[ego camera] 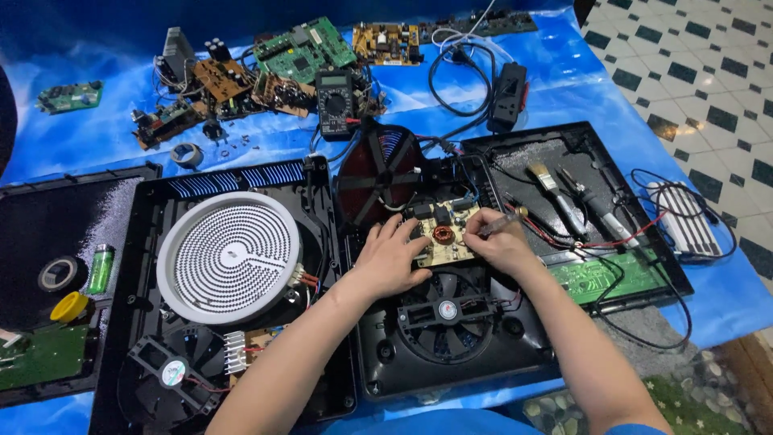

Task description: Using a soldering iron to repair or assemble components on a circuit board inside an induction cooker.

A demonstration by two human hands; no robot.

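An opened black cooker base (378,354) lies in front of me, with a beige circuit board (441,244), a copper coil ring (443,234) on it, and a black fan (445,316) below. My left hand (393,258) rests flat on the board's left edge, fingers spread. A thin pen-like tool (506,219) is gripped in my right hand (499,240), its tip aimed at the board near the copper ring. A dark round induction coil (378,173) stands tilted up behind the board.
A second open cooker base with a white round heating plate (229,256) lies at left. Brush (547,179), pliers and a green board (600,276) lie on a black lid at right. A multimeter (335,101), loose circuit boards and cables sit behind on the blue sheet (564,89).
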